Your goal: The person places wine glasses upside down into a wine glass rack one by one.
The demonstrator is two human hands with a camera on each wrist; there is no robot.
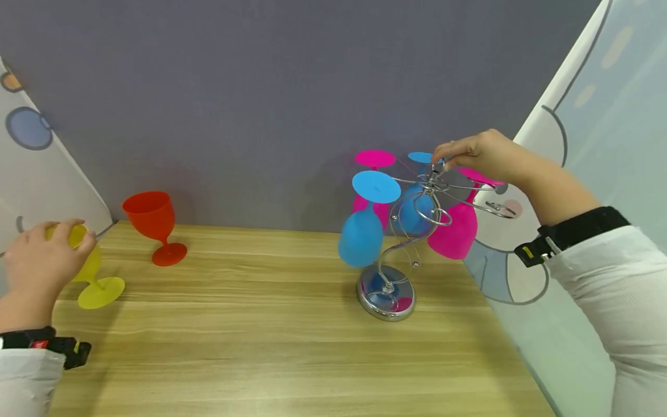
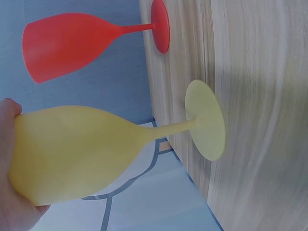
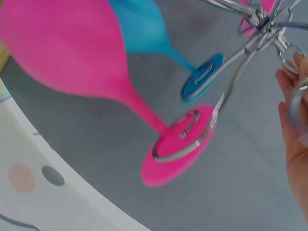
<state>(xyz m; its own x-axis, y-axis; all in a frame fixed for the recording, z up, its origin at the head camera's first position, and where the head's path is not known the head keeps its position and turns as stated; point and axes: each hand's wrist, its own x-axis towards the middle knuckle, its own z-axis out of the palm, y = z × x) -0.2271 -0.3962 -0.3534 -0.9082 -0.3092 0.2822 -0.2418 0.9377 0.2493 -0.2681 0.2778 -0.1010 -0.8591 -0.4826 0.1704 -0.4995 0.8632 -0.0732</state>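
My left hand grips a yellow plastic goblet around the top of its bowl, with the foot downward, close over the wooden table. A red goblet stands upright just beyond it. On the right, my right hand pinches the small ring at the top of a chrome glass rack. Upside down in the rack's wire loops hang a near blue goblet, a farther blue goblet, a right-hand pink goblet and another pink goblet at the back left.
The wooden table runs up to a grey back panel. Patterned side panels stand left and right, the right panel close behind my right forearm. Curled wire loops of the rack stick out toward the front right.
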